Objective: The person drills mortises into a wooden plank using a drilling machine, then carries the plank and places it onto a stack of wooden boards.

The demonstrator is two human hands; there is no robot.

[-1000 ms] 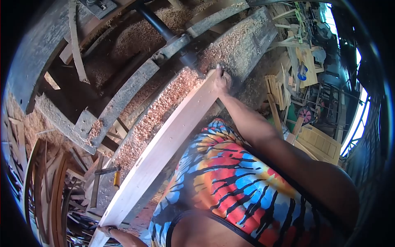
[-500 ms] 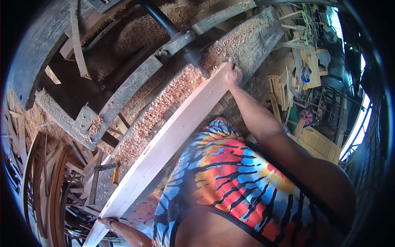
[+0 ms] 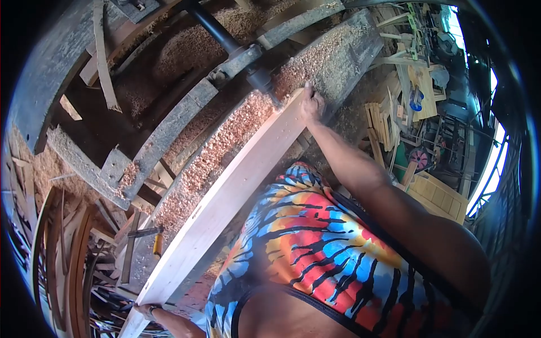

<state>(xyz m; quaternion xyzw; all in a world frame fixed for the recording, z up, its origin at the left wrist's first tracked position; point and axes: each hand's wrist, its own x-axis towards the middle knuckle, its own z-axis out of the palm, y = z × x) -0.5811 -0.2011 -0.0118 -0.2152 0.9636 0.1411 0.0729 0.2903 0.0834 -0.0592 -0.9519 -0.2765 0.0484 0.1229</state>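
A long pale wooden plank (image 3: 225, 194) lies slantwise in front of me, with small slots cut in its upper edge. My right hand (image 3: 311, 106) grips its far end, fingers wrapped over the edge with the thumb on top. Near the other end, my left hand (image 3: 147, 311) is closed round the plank, its fingers partly hidden. Just left of my right hand, the drill bit (image 3: 276, 102) of a horizontal spindle (image 3: 260, 78) meets the plank's edge. Reddish wood chips (image 3: 225, 143) are heaped along the plank on the machine's table (image 3: 360, 48).
A hammer-like tool with a yellow handle (image 3: 158, 244) lies beside the plank at lower left. A black shaft (image 3: 213, 25) runs to the spindle through a curved wooden frame (image 3: 169, 121). Offcuts (image 3: 73, 265) stack at left; wooden panels (image 3: 434, 194) stand at right.
The plank has shifted slightly left and down along its length, with both hands moving along on it. The bit now sits nearer to the plank's far end and my right hand.
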